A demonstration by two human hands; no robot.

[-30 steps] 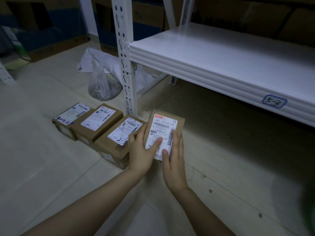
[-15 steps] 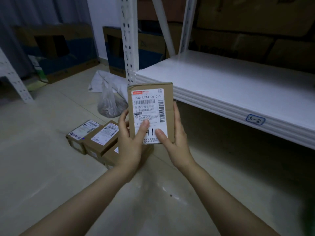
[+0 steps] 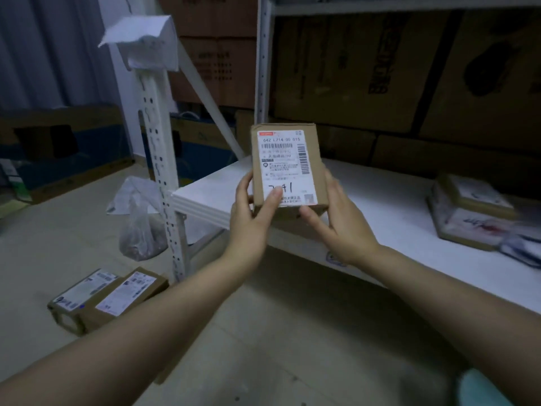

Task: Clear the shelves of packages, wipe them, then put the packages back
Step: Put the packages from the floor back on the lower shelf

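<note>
cardboard package (image 3: 288, 168) upright, left hand (image 3: 251, 213) and right hand (image 3: 341, 219) gripping its sides

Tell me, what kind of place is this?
Most likely a parcel storeroom or small warehouse. There is a white metal shelf, big cardboard cartons stacked behind it, and small packages with shipping labels: one parcel held by the left hand and right hand, and more parcels on the floor.

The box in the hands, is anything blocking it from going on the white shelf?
Nothing visible does. The left hand and right hand hold the cardboard box up at the front corner of the white shelf, and the shelf there is bare. The stacked packages lie far off to the right.
</note>
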